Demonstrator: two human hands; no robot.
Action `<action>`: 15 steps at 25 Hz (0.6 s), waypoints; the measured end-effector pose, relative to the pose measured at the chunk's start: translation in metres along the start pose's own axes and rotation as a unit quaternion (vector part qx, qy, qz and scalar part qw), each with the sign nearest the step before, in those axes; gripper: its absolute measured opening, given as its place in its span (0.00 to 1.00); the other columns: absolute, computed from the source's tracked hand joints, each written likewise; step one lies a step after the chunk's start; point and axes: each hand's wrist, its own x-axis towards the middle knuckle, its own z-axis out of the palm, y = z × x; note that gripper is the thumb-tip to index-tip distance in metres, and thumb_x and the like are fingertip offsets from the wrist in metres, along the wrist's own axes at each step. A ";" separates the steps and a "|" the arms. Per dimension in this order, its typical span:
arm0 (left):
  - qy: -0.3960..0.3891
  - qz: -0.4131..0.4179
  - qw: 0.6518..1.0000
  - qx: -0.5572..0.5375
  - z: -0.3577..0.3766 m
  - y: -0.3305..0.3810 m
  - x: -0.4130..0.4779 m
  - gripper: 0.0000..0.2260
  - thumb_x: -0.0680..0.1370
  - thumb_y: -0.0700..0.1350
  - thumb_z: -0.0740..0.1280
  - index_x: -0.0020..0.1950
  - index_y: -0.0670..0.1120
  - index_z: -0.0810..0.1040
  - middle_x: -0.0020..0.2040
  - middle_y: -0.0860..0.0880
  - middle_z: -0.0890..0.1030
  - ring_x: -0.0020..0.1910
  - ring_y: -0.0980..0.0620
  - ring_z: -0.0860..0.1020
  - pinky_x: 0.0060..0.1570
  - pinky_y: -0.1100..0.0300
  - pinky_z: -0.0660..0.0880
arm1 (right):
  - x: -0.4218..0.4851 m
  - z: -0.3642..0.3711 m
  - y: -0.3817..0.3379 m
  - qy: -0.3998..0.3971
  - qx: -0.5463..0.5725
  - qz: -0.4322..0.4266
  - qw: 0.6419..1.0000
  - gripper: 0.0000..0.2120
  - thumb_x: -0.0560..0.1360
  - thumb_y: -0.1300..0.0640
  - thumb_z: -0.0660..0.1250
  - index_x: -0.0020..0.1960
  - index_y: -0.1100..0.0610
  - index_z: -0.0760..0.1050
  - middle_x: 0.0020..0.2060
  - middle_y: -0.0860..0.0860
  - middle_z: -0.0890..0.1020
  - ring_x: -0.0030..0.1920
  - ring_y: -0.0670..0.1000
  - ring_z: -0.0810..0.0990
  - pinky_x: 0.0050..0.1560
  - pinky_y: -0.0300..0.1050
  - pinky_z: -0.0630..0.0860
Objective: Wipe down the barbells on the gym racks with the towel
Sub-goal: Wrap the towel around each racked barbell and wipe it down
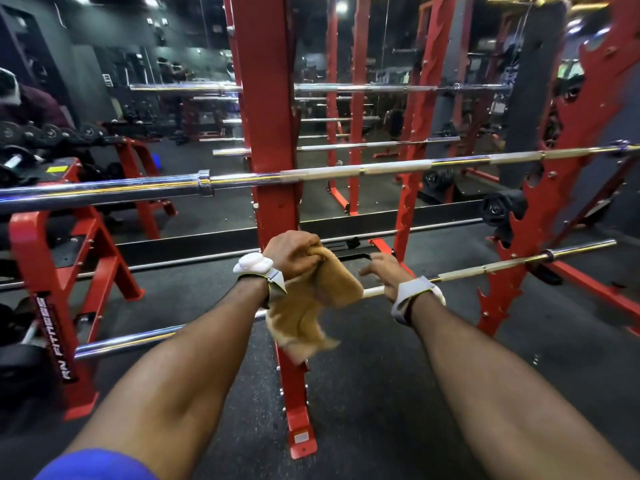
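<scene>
White lettering (pixel 55 341) reading "AN FITNESS" ran down a red frame at eight o'clock. Just below centre, the left hand (pixel 294 254) clenched a tan towel (pixel 311 299), fingers curled tight round its bunched top. The rest draped over the lowest barbell (pixel 485 268), which slanted from eight o'clock up to three o'clock across the red rack (pixel 270 133). At the towel's three o'clock, the right hand (pixel 382 271) hovered over the same bar, fingers loosely spread, grasping nothing; whether it touched the bar could not be told. White bands (pixel 254 266) wrapped both wrists. A higher barbell (pixel 104 192) crossed at nine o'clock.
</scene>
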 end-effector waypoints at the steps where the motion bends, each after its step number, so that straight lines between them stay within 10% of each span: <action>1: -0.013 -0.002 1.000 0.006 0.000 0.000 0.000 0.08 0.75 0.54 0.69 0.48 0.51 0.79 0.43 0.54 0.81 0.43 0.52 0.78 0.38 0.57 0.74 | 0.001 0.007 -0.011 -0.046 -0.038 -0.044 0.997 0.25 0.71 0.71 0.71 0.65 0.58 0.72 0.55 0.54 0.73 0.54 0.50 0.74 0.46 0.39 0.73; 5: -0.011 -0.050 0.999 -0.009 0.003 0.000 -0.009 0.08 0.74 0.54 0.72 0.48 0.52 0.81 0.41 0.55 0.82 0.40 0.54 0.79 0.34 0.57 0.73 | -0.011 0.041 -0.035 -0.275 -0.196 -0.128 0.932 0.18 0.69 0.68 0.73 0.57 0.60 0.78 0.50 0.56 0.80 0.52 0.52 0.79 0.54 0.46 0.78; 10: 0.054 -0.143 0.985 -0.079 -0.004 -0.010 -0.034 0.08 0.71 0.53 0.75 0.45 0.52 0.83 0.37 0.56 0.82 0.37 0.57 0.79 0.35 0.60 0.75 | 0.006 0.055 0.012 -0.192 -0.254 -0.189 0.929 0.05 0.61 0.58 0.70 0.33 0.55 0.74 0.32 0.52 0.72 0.36 0.50 0.70 0.37 0.44 0.65; 15: 0.031 -0.219 0.970 -0.103 0.006 -0.053 -0.086 0.11 0.69 0.57 0.75 0.43 0.50 0.83 0.34 0.56 0.79 0.35 0.55 0.76 0.34 0.59 0.72 | 0.020 0.066 0.038 -0.135 -0.296 -0.193 0.926 0.17 0.64 0.53 0.76 0.23 0.52 0.71 0.22 0.46 0.67 0.27 0.47 0.65 0.31 0.45 0.58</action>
